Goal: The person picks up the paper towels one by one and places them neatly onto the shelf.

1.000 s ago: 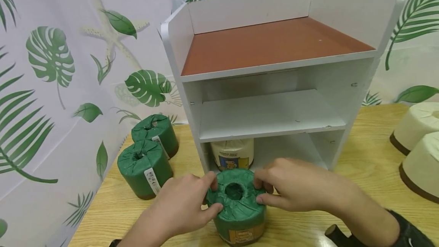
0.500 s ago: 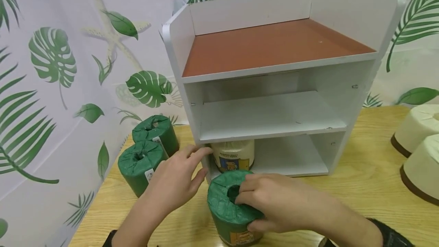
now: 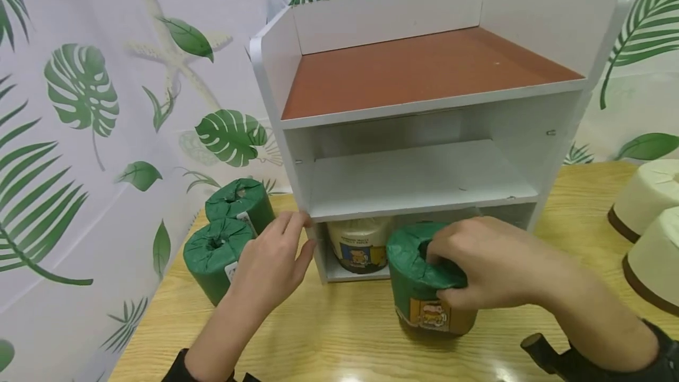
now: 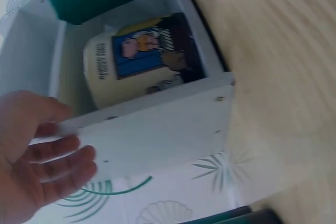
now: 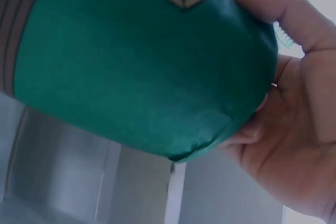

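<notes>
My right hand holds a green-wrapped toilet roll by its upper rim, fingertips in the core hole and thumb on the outside. That roll is in front of the lower compartment, tilted a little. My left hand is at the left front edge of the white shelf unit. In the left wrist view, the edge of the side panel runs between its thumb and loosely curled fingers. A cream toilet roll with a printed label stands inside the lower compartment at the left.
Two green toilet rolls stand on the wooden table left of the shelf unit. Two cream rolls stand at the far right. Above the lower compartment are a middle shelf and a reddish-brown top.
Both hands were on the green roll; the left hand let go and moved to the shelf's left edge. My right hand has carried the roll rightward and toward the lower compartment.
</notes>
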{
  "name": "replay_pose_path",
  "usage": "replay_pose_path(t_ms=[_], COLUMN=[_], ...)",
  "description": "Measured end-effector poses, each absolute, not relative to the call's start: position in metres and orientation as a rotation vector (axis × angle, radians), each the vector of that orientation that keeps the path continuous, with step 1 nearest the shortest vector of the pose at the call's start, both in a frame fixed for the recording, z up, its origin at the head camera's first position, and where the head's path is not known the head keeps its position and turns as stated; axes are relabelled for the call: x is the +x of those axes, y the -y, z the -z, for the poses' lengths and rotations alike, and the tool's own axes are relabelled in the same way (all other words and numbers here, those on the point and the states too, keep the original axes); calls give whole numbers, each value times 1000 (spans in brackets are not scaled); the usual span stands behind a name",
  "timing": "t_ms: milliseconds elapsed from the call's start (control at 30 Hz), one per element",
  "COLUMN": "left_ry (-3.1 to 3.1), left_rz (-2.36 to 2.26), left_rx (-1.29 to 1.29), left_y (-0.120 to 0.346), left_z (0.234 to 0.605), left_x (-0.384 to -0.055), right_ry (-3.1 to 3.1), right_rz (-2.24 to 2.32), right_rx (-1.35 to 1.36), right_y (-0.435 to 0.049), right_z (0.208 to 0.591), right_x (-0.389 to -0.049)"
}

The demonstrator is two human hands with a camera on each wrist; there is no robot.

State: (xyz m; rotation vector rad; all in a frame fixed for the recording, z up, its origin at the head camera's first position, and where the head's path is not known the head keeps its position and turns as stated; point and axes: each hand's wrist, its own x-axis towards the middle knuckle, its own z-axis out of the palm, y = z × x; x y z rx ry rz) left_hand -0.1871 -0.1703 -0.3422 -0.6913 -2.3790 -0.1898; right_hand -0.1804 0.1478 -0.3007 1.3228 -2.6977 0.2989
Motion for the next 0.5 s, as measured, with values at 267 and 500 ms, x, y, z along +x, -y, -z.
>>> replay_pose_path(t_ms=[267,500], left_ry=[2345,2403], left_rz=[135,120], left_rx=[-686,-691], left_y=[170,168], left_z=[351,349], left_x=[-192,-188], right_ry=[2802,2832], right_rz=[-79,59], right_rx=[1021,796], right_y=[-156,-154], right_z=[301,309], right_x=[-194,-200])
